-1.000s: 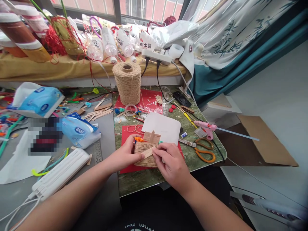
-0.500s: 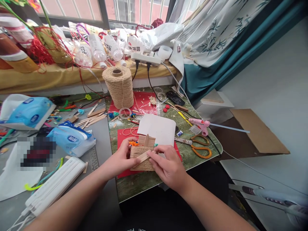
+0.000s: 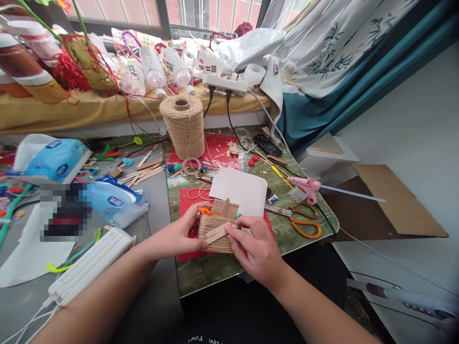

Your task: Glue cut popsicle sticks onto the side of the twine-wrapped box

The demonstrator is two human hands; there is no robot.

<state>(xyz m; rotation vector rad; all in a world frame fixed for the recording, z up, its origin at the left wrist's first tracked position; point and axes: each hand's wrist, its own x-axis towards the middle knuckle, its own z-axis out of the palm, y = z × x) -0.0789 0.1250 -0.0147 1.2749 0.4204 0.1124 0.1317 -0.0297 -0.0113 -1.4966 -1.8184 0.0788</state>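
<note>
A small twine-wrapped craft box with little wooden pieces on top sits over a red sheet at the table's near edge. My left hand grips its left side, fingers curled round it. My right hand pinches flat wooden sticks against the box's front face. The sticks lie slanted across the twine.
A big twine spool stands behind. White card, orange-handled scissors and a pink glue gun lie right of the box. Tissue packs, loose sticks and a white power strip lie on the left. The windowsill holds bottles.
The sticks under my right fingers have shifted slightly on the box's front. The view swung a little; both hands stay on the box.
</note>
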